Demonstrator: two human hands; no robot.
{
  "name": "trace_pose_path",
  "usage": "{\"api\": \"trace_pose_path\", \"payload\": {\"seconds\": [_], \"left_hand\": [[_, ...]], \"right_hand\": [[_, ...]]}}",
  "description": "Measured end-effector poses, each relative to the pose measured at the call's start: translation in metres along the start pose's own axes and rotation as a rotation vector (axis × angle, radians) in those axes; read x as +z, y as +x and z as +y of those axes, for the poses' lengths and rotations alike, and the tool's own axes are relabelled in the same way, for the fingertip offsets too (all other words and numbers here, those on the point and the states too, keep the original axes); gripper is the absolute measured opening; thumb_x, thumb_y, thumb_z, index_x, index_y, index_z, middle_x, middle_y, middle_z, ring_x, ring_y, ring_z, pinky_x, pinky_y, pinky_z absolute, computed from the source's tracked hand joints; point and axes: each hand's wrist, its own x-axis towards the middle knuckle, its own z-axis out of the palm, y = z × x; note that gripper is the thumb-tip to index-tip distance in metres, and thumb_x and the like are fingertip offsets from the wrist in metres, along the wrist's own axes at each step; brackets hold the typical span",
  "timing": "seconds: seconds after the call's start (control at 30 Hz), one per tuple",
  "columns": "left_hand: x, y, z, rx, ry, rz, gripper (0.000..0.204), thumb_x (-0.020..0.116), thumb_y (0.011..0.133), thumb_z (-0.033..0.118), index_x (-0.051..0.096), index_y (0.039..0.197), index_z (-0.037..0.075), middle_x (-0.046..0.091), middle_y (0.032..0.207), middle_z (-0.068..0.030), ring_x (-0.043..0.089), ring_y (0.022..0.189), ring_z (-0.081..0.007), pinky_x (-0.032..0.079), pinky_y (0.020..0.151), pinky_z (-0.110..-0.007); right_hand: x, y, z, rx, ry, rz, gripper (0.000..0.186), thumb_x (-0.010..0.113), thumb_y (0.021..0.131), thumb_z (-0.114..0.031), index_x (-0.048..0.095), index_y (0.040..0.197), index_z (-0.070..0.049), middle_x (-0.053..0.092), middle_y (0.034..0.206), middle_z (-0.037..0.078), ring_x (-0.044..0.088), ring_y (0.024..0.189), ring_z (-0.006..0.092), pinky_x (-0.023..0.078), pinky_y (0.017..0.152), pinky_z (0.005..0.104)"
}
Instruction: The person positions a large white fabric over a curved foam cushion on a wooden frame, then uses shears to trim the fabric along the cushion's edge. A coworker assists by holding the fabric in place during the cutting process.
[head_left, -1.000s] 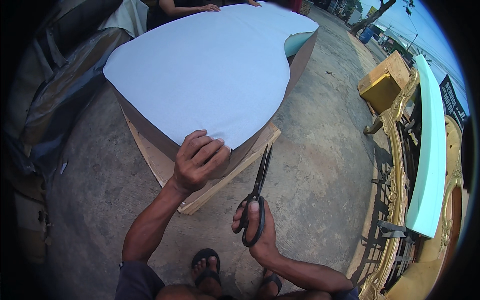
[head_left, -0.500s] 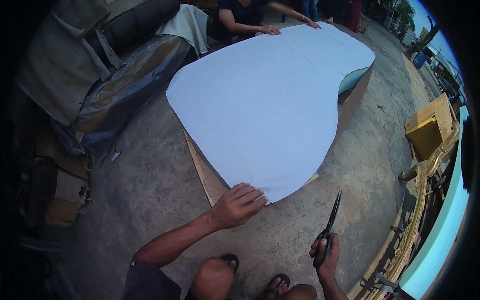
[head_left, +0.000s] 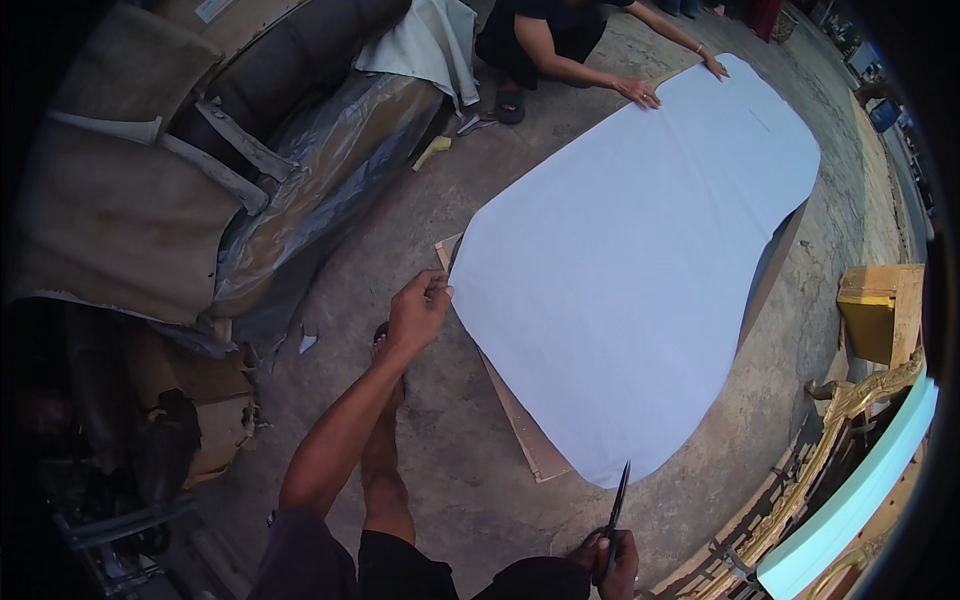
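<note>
A large white sheet of fabric [head_left: 630, 270] with a curved outline lies over a low board frame [head_left: 525, 425] on the ground. My left hand [head_left: 418, 310] pinches the sheet's left edge, fingers closed on it. In my right hand [head_left: 612, 562] is a pair of black scissors [head_left: 617, 505], its blades pointing up, the tip over the sheet's near end. The blades look closed together. At the far side a co-worker's hand [head_left: 637, 92] and the same person's other hand [head_left: 716, 68] lie on the sheet's far edge.
To the left stand brown upholstered pieces [head_left: 130, 190] and a plastic-wrapped piece [head_left: 300, 200]. A carved gold frame [head_left: 850, 405], a pale turquoise strip [head_left: 850, 510] and a yellow-and-wood box [head_left: 878, 312] line the right. A yellow scrap [head_left: 432, 152] lies on the concrete floor [head_left: 400, 215].
My left hand has moved from the sheet's near end up along its left edge. I have stepped left. The scissors now reach over the near end.
</note>
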Motion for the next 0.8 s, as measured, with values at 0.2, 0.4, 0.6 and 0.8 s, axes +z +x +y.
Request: {"api": "trace_pose_path", "payload": {"seconds": [0.2,0.4,0.6,0.8], "left_hand": [[0.016,0.198,-0.061,-0.064,0.119,-0.390,0.055,0.075,0.094,0.039,0.064,0.127,-0.003,0.065,0.115,-0.0172,0.065,0.108,-0.0293,0.054,0.093,-0.041],[0.055,0.219,-0.042,0.059,0.377,-0.625,0.052,0.078,0.091,0.036,0.064,0.122,-0.003,0.068,0.113,-0.0201,0.068,0.102,-0.0295,0.054,0.090,-0.041],[0.042,0.229,-0.022,-0.135,0.278,-0.830,0.058,0.078,0.091,0.028,0.056,0.131,-0.005,0.065,0.117,-0.0243,0.066,0.112,-0.0392,0.052,0.101,-0.046],[0.051,0.223,-0.005,0.084,0.369,-0.653,0.052,0.078,0.091,0.027,0.057,0.128,-0.003,0.059,0.128,-0.0222,0.062,0.118,-0.0363,0.051,0.100,-0.046]], "right_hand": [[0.225,-0.008,-0.057,0.362,0.414,0.306,0.024,0.054,0.110,-0.032,0.058,0.103,-0.010,0.058,0.071,0.000,0.053,0.055,0.0089,0.042,0.049,0.0232],[0.373,-0.043,-0.128,0.554,0.228,0.030,0.013,0.062,0.106,-0.018,0.059,0.111,-0.006,0.065,0.082,0.002,0.063,0.072,0.0091,0.053,0.064,0.0266],[0.400,-0.033,-0.179,0.575,0.258,0.162,0.041,0.076,0.097,-0.037,0.060,0.105,0.000,0.070,0.089,0.008,0.064,0.083,0.0139,0.053,0.076,0.0322],[0.416,-0.022,-0.164,0.562,0.366,0.277,0.039,0.073,0.099,-0.037,0.059,0.104,0.000,0.064,0.081,0.003,0.060,0.076,0.0089,0.050,0.069,0.0281]]}}
